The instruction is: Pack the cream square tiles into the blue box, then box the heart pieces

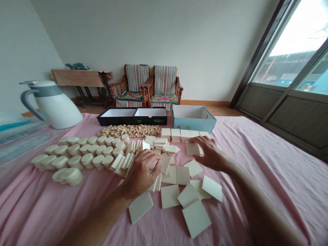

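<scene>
Had open pink cloth (258, 150) right of the right hand (208, 152), with tile stacks (175, 136) and a light-blue box (196, 125) ahead. Gripped in that hand, just before the stacks, a pale, flat square tile (191, 148); could not tell the grip of the left hand (143, 169).

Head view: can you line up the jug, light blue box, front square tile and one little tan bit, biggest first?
1. Jug
2. Light blue box
3. Front square tile, looking bigger because it's closest
4. Little tan bit
</scene>
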Demonstrator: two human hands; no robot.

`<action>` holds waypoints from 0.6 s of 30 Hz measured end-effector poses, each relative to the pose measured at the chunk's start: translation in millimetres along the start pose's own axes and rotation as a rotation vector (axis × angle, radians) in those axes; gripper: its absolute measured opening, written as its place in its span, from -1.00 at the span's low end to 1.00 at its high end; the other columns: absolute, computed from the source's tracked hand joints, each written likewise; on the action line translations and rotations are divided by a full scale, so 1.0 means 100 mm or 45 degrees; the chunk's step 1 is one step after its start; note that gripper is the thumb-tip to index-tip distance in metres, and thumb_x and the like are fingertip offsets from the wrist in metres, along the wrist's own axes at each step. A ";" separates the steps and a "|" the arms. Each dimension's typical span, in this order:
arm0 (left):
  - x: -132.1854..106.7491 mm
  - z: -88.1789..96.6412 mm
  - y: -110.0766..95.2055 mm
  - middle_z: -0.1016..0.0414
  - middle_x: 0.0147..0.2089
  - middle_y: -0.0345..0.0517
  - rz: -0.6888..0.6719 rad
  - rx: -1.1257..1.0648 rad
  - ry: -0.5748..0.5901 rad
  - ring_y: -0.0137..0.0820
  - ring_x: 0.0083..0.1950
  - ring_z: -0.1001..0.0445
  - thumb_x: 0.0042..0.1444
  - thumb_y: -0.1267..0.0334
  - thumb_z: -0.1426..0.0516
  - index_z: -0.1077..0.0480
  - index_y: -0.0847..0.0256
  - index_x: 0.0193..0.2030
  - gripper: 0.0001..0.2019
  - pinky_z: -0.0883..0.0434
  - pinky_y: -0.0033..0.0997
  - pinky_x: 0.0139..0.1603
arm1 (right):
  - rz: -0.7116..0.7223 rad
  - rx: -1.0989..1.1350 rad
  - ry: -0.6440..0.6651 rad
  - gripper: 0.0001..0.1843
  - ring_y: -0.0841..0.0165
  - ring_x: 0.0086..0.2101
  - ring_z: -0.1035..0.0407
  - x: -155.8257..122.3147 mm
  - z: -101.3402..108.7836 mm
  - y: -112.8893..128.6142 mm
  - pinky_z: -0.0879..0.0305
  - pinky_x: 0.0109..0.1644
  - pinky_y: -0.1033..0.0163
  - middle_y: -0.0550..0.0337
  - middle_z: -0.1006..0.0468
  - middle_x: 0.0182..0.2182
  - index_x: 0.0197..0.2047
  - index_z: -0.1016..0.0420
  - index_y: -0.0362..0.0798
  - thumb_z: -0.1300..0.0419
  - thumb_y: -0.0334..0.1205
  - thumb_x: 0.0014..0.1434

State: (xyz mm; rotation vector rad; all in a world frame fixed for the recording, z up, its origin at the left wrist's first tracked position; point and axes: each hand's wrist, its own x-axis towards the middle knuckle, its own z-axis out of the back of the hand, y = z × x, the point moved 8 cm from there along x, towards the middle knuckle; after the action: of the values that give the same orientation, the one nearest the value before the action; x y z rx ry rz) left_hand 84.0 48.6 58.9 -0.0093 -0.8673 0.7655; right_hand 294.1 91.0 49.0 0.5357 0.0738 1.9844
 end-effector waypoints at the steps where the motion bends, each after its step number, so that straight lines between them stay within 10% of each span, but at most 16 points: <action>1: 0.00 0.00 0.00 -0.50 -0.35 -0.09 -0.002 0.001 -0.001 -0.31 -0.23 -0.43 0.14 0.42 -0.05 -0.42 0.22 -0.33 -0.88 -0.38 -0.27 -0.16 | -0.066 -0.074 -0.044 -0.57 0.10 -0.03 -0.25 0.02 0.03 -0.12 -0.11 0.02 -0.03 -0.01 -0.46 -0.07 -0.03 -0.33 -0.05 -0.14 -0.33 -0.04; 8: 0.01 0.02 -0.03 -0.51 -0.33 -0.08 -0.002 -0.003 0.003 -0.30 -0.22 -0.43 0.15 0.41 -0.05 -0.42 0.21 -0.32 -0.87 -0.39 -0.27 -0.16 | -0.171 -0.155 -0.105 -0.53 0.06 -0.02 -0.26 0.01 0.09 -0.38 -0.09 0.00 -0.06 0.01 -0.48 -0.05 0.00 -0.34 -0.02 -0.13 -0.32 -0.04; 12: 0.01 0.02 -0.03 -0.51 -0.34 -0.09 -0.012 -0.002 0.002 -0.31 -0.23 -0.42 0.15 0.41 -0.05 -0.42 0.22 -0.32 -0.88 -0.39 -0.26 -0.16 | 0.059 0.305 0.186 -0.72 0.27 -0.15 -0.37 -0.06 0.14 0.09 -0.25 -0.09 0.17 0.11 -0.52 -0.14 -0.08 -0.41 -0.02 -0.11 -0.30 0.11; 15: 0.00 0.00 -0.01 -0.50 -0.34 -0.08 0.000 -0.003 0.013 -0.31 -0.22 -0.42 0.15 0.41 -0.05 -0.42 0.22 -0.32 -0.87 -0.38 -0.26 -0.16 | 0.332 0.471 0.603 -0.55 0.31 -0.17 -0.38 -0.27 0.06 0.58 -0.30 -0.10 0.23 0.12 -0.49 -0.10 0.01 -0.38 -0.02 -0.27 -0.16 0.03; 18: -0.01 -0.01 0.01 -0.50 -0.33 -0.08 0.018 -0.003 0.031 -0.30 -0.21 -0.42 0.15 0.42 -0.05 -0.42 0.22 -0.32 -0.87 -0.38 -0.26 -0.15 | 0.472 0.408 0.660 -0.34 0.21 0.01 -0.29 -0.50 0.04 0.89 -0.21 0.10 0.14 0.04 -0.41 0.01 0.13 -0.30 -0.03 -0.35 -0.10 -0.04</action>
State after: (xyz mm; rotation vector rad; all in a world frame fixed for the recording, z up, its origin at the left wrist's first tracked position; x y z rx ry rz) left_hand 84.0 49.4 57.3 -0.0271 -0.8458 0.7762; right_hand 239.4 6.1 60.4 0.2292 0.6640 2.4523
